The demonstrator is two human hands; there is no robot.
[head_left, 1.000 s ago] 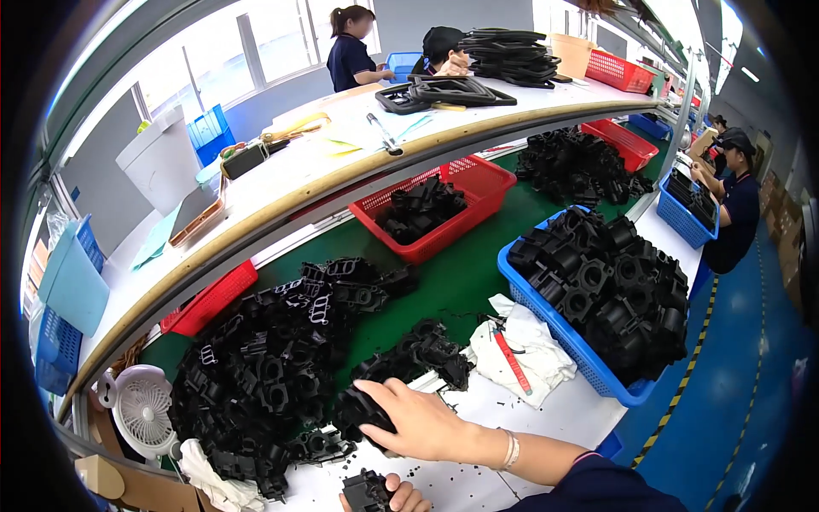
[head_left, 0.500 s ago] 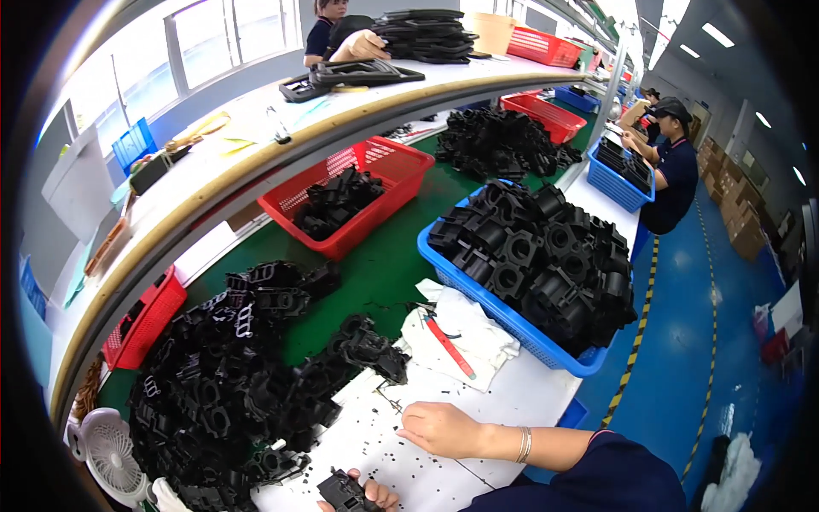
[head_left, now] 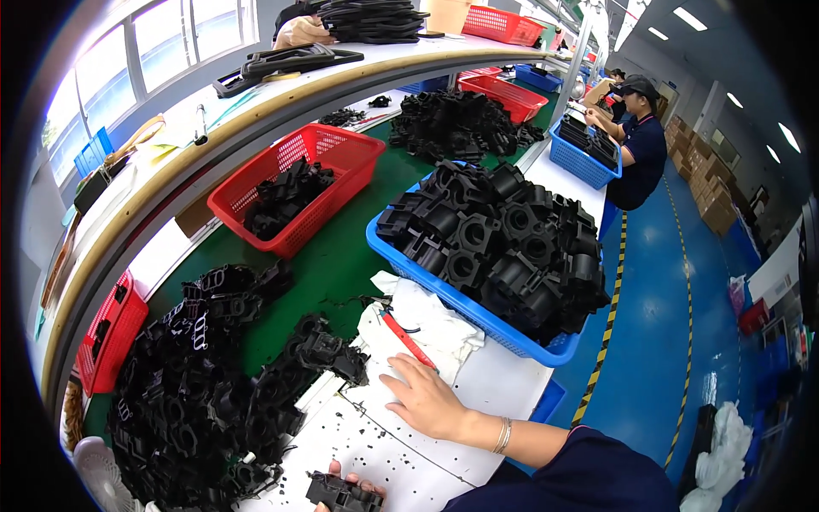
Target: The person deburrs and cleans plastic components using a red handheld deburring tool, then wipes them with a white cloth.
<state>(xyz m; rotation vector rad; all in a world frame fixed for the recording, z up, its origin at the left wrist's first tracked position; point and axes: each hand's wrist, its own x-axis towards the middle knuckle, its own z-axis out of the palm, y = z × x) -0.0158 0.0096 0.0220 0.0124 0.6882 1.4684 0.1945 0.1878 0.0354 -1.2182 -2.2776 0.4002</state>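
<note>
My right hand (head_left: 424, 399) lies flat, palm down and fingers apart, on the white worktop (head_left: 388, 456), with a bracelet on its wrist. Its fingertips are next to a white cloth (head_left: 448, 328) and a red-handled tool (head_left: 408, 340) lying on that cloth. It holds nothing. At the lower edge my left hand (head_left: 368, 489) grips a small black plastic part (head_left: 339, 493); only a few fingers show. A large pile of black plastic parts (head_left: 196, 384) lies to the left of both hands.
A blue basket (head_left: 444, 294) heaped with black housings stands just beyond the cloth. A red basket (head_left: 341, 149) with a few parts sits on the green mat (head_left: 333, 264). A seated person (head_left: 638, 136) works at the far right. A small fan (head_left: 98, 465) is at the lower left.
My right hand has left the black pile and moved right onto the white worktop by the cloth. The view has swung right and closer to the blue basket.
</note>
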